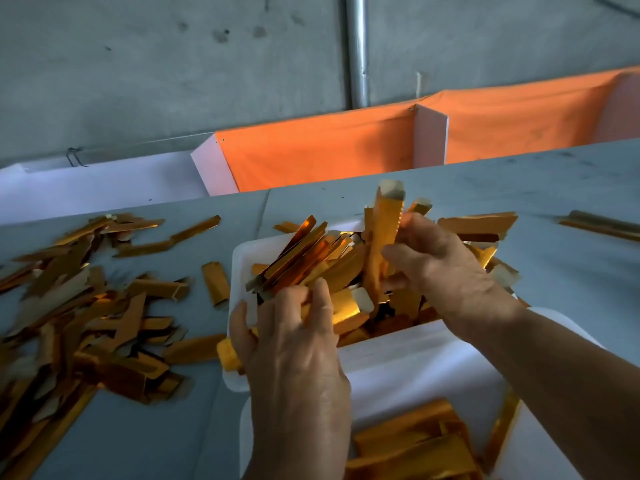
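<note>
A white tray (242,258) in the middle of the table is heaped with shiny gold card strips (349,268). My left hand (294,341) grips a flat bundle of gold strips (294,258) that slants up to the right over the tray. My right hand (440,265) holds one long upright gold strip (384,220) with a serrated edge and a pale back, standing out of the heap.
A loose pile of gold strips (79,317) covers the grey table (554,271) to the left. A second white tray (398,362) with gold pieces (415,445) lies nearest me. Orange cloth bins (318,150) and a metal pole (356,50) stand behind the table.
</note>
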`<state>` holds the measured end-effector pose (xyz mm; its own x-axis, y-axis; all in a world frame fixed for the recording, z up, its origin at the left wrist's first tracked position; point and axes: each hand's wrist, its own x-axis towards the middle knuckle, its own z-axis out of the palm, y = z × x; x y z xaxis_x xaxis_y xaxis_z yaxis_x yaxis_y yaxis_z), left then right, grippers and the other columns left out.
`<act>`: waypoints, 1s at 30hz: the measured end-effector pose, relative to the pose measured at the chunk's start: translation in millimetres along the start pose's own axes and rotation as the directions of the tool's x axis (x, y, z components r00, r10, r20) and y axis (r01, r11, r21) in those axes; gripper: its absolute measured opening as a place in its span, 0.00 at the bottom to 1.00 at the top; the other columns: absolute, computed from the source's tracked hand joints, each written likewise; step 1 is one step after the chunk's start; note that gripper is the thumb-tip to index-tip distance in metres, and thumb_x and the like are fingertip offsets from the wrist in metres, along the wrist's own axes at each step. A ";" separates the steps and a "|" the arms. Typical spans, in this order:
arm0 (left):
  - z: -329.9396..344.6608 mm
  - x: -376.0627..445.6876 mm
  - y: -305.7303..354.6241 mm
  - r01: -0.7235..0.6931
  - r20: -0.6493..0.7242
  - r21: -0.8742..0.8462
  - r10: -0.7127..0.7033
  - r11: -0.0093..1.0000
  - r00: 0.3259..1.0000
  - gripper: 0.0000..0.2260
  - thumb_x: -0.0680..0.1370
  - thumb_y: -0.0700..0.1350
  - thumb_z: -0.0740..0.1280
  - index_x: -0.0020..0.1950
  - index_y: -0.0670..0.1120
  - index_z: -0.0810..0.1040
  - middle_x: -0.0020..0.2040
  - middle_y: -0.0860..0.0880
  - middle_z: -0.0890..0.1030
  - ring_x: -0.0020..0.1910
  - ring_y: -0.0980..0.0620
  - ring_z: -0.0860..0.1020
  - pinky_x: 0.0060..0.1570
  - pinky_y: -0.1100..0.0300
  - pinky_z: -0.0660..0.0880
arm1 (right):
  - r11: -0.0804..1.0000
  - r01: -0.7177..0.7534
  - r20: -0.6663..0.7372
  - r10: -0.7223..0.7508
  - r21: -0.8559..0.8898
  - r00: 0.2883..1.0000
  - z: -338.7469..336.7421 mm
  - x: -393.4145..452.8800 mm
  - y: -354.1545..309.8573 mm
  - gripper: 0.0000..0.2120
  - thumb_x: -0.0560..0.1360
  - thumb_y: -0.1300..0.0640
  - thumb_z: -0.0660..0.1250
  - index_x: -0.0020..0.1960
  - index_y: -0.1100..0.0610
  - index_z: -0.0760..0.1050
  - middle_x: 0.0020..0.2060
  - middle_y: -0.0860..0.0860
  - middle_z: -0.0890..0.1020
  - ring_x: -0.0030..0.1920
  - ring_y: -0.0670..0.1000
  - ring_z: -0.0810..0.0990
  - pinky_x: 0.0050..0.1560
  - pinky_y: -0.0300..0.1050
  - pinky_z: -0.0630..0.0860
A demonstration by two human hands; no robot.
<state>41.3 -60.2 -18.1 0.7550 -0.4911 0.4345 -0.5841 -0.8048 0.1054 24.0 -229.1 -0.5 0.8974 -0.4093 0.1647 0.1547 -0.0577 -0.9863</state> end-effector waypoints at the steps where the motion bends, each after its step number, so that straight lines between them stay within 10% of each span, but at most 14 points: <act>1: -1.1 2.2 -0.9 0.000 0.068 0.031 -0.003 1.000 0.998 0.37 0.57 0.44 0.83 0.64 0.43 0.77 0.56 0.40 0.78 0.56 0.38 0.78 0.60 0.29 0.63 | 0.993 -0.016 0.007 0.015 0.117 1.000 0.1 -3.4 0.0 0.10 0.78 0.66 0.61 0.56 0.58 0.77 0.45 0.53 0.85 0.45 0.52 0.85 0.41 0.42 0.81; 5: -6.0 8.8 -3.7 0.059 0.200 0.084 -0.075 0.995 0.977 0.31 0.79 0.62 0.49 0.77 0.53 0.41 0.78 0.49 0.41 0.77 0.47 0.40 0.69 0.36 0.38 | 0.870 -0.149 0.054 0.140 0.470 0.989 -4.9 -13.6 -2.2 0.10 0.78 0.67 0.61 0.52 0.59 0.79 0.44 0.56 0.85 0.43 0.52 0.85 0.36 0.38 0.80; 8: -16.3 9.9 -2.6 0.145 0.200 -0.366 -0.074 0.919 0.977 0.22 0.80 0.57 0.49 0.75 0.59 0.56 0.75 0.56 0.59 0.73 0.58 0.57 0.73 0.51 0.55 | 0.860 -0.157 0.039 0.158 0.486 0.987 -12.5 -19.1 1.5 0.09 0.76 0.66 0.62 0.51 0.58 0.79 0.44 0.56 0.85 0.43 0.52 0.85 0.36 0.39 0.81; 11: -26.3 17.0 4.5 0.103 0.165 -0.701 0.020 0.705 0.986 0.17 0.75 0.61 0.55 0.62 0.63 0.72 0.49 0.68 0.72 0.54 0.67 0.73 0.53 0.70 0.70 | 0.848 -0.179 0.055 0.176 0.499 0.983 -15.0 -24.9 6.7 0.08 0.70 0.63 0.66 0.48 0.58 0.80 0.42 0.56 0.85 0.41 0.51 0.85 0.35 0.39 0.80; 16: -12.7 26.7 12.7 0.194 0.210 -0.851 -0.024 0.488 0.977 0.07 0.77 0.43 0.67 0.49 0.55 0.83 0.43 0.56 0.83 0.45 0.59 0.82 0.48 0.60 0.79 | 0.880 -0.189 0.049 0.186 0.436 0.981 -19.3 -29.1 6.2 0.09 0.69 0.61 0.67 0.48 0.59 0.81 0.42 0.57 0.85 0.39 0.52 0.85 0.33 0.37 0.79; 22: 0.7 21.1 20.9 0.312 0.327 -0.897 -0.005 0.312 0.945 0.12 0.70 0.62 0.62 0.45 0.61 0.81 0.44 0.56 0.84 0.46 0.55 0.83 0.50 0.52 0.80 | 0.882 -0.206 -0.047 0.248 0.424 0.968 -22.5 -31.5 4.5 0.07 0.73 0.65 0.65 0.50 0.62 0.78 0.35 0.54 0.84 0.35 0.48 0.83 0.31 0.36 0.78; 30: 8.0 15.2 20.4 0.353 0.388 -0.868 0.035 0.348 0.921 0.06 0.79 0.49 0.64 0.44 0.53 0.80 0.37 0.54 0.84 0.25 0.59 0.76 0.24 0.69 0.69 | 0.938 -0.116 -0.009 0.126 0.326 0.992 -17.2 -32.7 2.7 0.14 0.70 0.55 0.70 0.53 0.59 0.79 0.39 0.56 0.84 0.36 0.51 0.83 0.33 0.38 0.78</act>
<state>43.2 -86.8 -16.6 0.7903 -0.6101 0.0565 -0.1957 -0.1640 0.9669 -12.1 -231.5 -8.7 0.9059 -0.4217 0.0393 0.1761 0.2906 -0.9405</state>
